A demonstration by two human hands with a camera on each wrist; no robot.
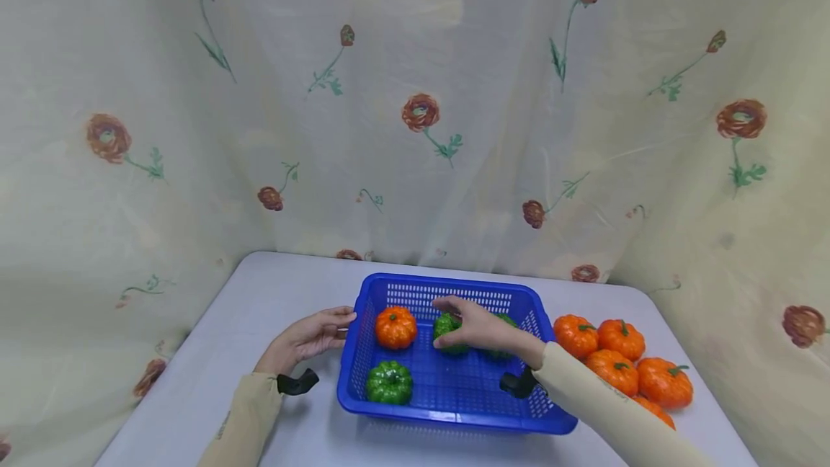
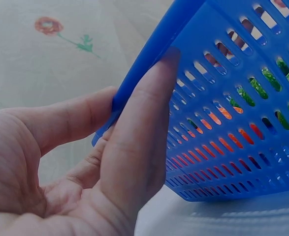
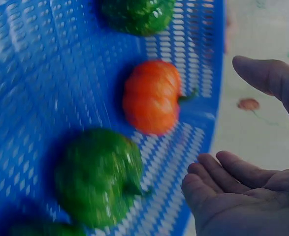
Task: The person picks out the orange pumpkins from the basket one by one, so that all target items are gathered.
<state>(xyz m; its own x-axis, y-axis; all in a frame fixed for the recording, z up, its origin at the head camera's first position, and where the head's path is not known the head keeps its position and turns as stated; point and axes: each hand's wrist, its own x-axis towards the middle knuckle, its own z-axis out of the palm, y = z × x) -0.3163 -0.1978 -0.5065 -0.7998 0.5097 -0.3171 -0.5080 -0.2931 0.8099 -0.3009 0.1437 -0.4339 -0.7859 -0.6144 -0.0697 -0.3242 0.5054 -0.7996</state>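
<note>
A blue plastic basket [image 1: 454, 416] with slotted sides stands on the table. My left hand [image 1: 314, 334] is at its left side; in the left wrist view the thumb and fingers pinch the basket's rim [image 2: 149, 54]. Inside, an orange pumpkin [image 1: 395, 328] sits at the back left and a green pumpkin [image 1: 389, 383] at the front left. My right hand [image 1: 480, 326] hovers over the basket, fingers spread, above a second green pumpkin [image 1: 446, 324]. Its palm shows bare in the right wrist view. A third green pumpkin [image 1: 498, 354] is partly hidden beneath this hand.
Several orange pumpkins [image 1: 612, 372] lie clustered on the white table [image 1: 311, 283] just right of the basket, partly behind the right sleeve [image 1: 603, 402]. A flower-patterned curtain [image 1: 493, 164] hangs behind the table and along both sides.
</note>
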